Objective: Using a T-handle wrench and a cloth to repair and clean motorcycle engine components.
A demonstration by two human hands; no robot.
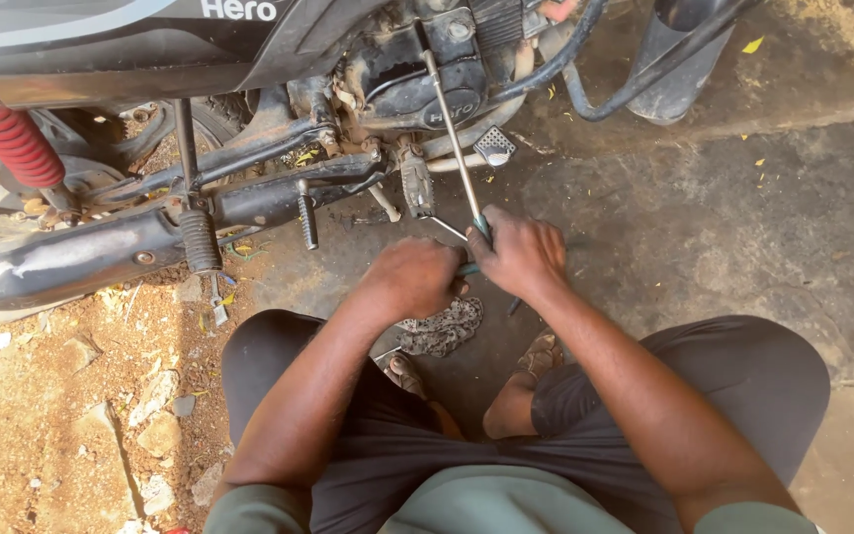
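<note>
A long T-handled wrench [453, 133] is gripped at its lower end by both hands. The right hand [519, 252] is closed in a fist around the green crossbar where it meets the shaft, and the left hand [413, 278] is curled shut around the crossbar's other end, just beside the right. The steel shaft is tilted upward and away from the hands, and its far tip is set against the black engine casing [417, 94] of a motorcycle [101, 40] parked on the ground. A studded brake pedal [494, 146] is seen just right of the shaft, and a ribbed footrest [199, 240] is seen well to the left, below a red coil spring [14, 143]. A patterned rag [442, 328] is laid on the concrete floor [724, 227] under the hands, between the person's sandalled feet.
</note>
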